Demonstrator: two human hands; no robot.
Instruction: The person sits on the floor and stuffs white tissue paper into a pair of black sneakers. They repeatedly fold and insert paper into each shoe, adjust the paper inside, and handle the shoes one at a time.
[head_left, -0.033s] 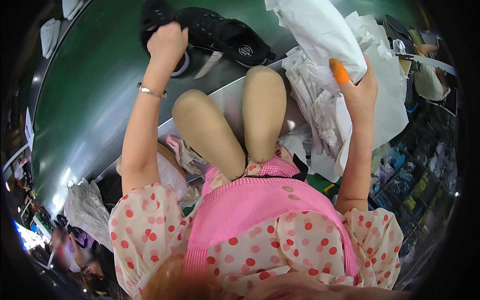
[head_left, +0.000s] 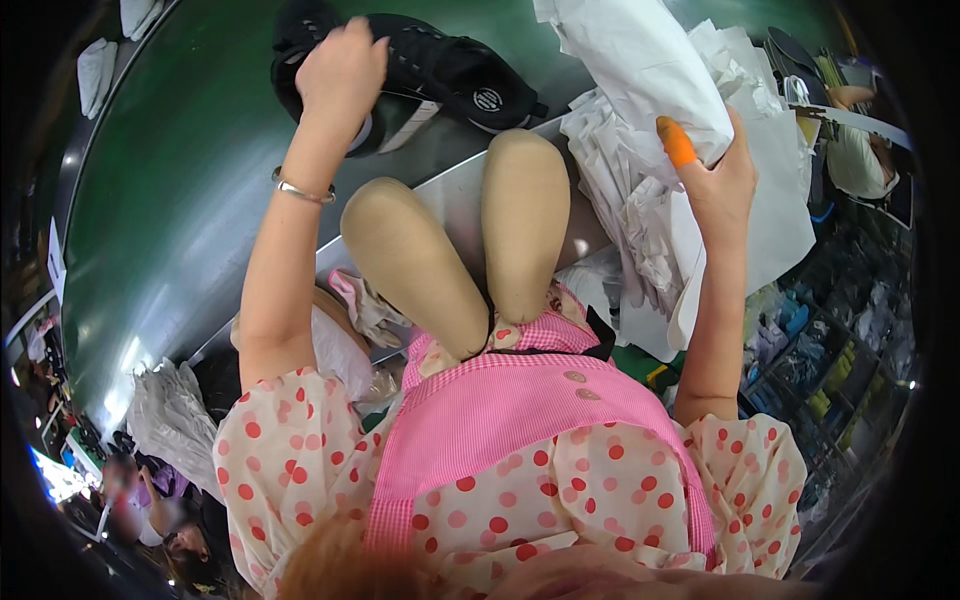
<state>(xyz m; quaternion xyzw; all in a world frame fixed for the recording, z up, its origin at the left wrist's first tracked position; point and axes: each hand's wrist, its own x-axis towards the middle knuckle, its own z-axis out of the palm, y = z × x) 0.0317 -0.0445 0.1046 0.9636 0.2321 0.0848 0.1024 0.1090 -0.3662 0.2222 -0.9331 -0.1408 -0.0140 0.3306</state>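
Green and glossy, the work surface [head_left: 170, 230] spreads ahead of me, probably slippery, with a bare metal edge [head_left: 455, 205] on my side. Crumpled white sheets make up the paper stack [head_left: 612, 150] to my right, all creases and ragged layers. Over it my right hand [head_left: 722, 180] grips the near end of a white paper bundle [head_left: 640, 60], long and rounded; I judge it light, soft and easily crushed, so a broad, gentle pinch at that end suits it. On the green lies one black shoe [head_left: 460, 75], laced, with a round pale emblem near its heel; it should be light and bendy, firmest to hold at the heel. My left hand [head_left: 340, 75] is curled over the other black shoe [head_left: 288, 88], and I cannot tell whether it grips it. Beside them rests a flat pale strip [head_left: 410, 127]. Smooth silver metal forms the bracelet [head_left: 305, 192] on my left wrist, and a snug orange cover [head_left: 676, 141] sheathes my right thumb
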